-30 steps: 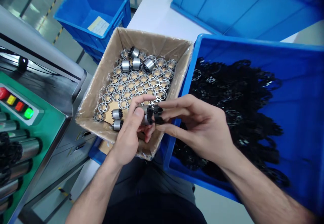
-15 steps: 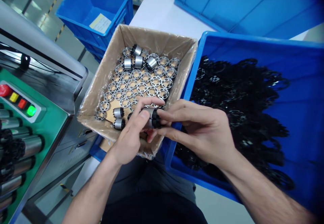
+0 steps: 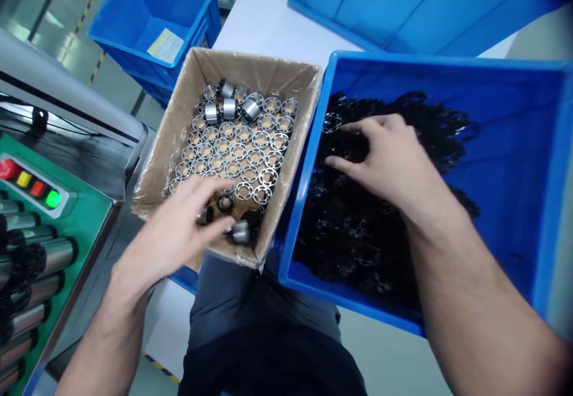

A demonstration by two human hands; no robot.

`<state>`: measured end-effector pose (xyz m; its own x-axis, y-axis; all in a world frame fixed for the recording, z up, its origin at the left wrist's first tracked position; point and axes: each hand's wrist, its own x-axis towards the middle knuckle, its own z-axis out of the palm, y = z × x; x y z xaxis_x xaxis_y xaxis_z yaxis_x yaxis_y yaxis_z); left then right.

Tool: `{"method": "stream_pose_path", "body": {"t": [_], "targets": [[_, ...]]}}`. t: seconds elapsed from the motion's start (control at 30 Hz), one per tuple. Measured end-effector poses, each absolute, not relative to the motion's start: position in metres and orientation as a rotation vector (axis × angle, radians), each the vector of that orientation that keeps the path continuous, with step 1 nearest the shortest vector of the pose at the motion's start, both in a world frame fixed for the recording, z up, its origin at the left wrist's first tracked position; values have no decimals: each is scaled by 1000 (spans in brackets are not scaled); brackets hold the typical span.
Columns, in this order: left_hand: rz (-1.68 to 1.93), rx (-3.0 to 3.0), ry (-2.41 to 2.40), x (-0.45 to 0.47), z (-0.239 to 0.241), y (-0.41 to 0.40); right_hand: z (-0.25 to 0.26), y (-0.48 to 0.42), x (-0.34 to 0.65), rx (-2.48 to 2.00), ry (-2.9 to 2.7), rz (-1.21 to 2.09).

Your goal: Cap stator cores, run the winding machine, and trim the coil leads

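My left hand (image 3: 183, 223) hovers over the near left part of the cardboard box (image 3: 154, 163), fingers and thumb apart with nothing between them. Just off its thumb, a motor stator core (image 3: 242, 232) with a black end piece lies in the box, slightly blurred. Bare silver ring-shaped cores (image 3: 240, 152) stand in rows on the box floor, and several cores with black ends (image 3: 229, 109) lie on their sides at the far end. Over the blue bin (image 3: 308, 205), my right hand (image 3: 380, 157) spreads thumb and forefinger above a heap of black plastic rings (image 3: 349, 217).
On the left, a green machine panel (image 3: 89, 217) carries lit buttons (image 3: 54, 199) and rows of metal cylinders (image 3: 40, 258). Another blue bin (image 3: 152, 14) with a paper slip stands beyond the box. A large blue crate (image 3: 403, 8) rests on the white table (image 3: 264, 20).
The hands have separated. My left hand has let go of the stator core, now in the box's near end, and moved left; my right hand has moved right and up over the black rings.
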<state>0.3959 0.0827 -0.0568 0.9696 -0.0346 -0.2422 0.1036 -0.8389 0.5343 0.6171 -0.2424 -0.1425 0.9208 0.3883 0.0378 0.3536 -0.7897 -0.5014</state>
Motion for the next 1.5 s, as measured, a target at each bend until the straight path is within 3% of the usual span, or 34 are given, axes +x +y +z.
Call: {"method": "stream_pose_path", "body": {"t": [0.07, 0.17, 0.23, 0.37, 1.0, 1.17, 1.33, 1.5], "targets": [[-278, 2862, 311, 403, -57, 92, -161, -244, 621, -2709, -566, 160], [-615, 3118, 665, 420, -62, 94, -176, -238, 619, -2737, -613, 192], [-828, 3119, 747, 430, -64, 93, -179, -234, 619, -2749, -577, 184], [-924, 3114, 811, 442, -58, 91, -182, -231, 621, -2771, -513, 175], [-744, 3001, 761, 431, -40, 92, -160, -220, 621, -2467, -332, 222], [-397, 2642, 577, 425, -30, 88, -145, -224, 630, -2236, -131, 282], [-86, 1574, 498, 439, -51, 62, -136, -225, 638, -1803, 139, 500], [-119, 1031, 501, 449, -67, 22, -120, -230, 643, -1429, 320, 664]]}}
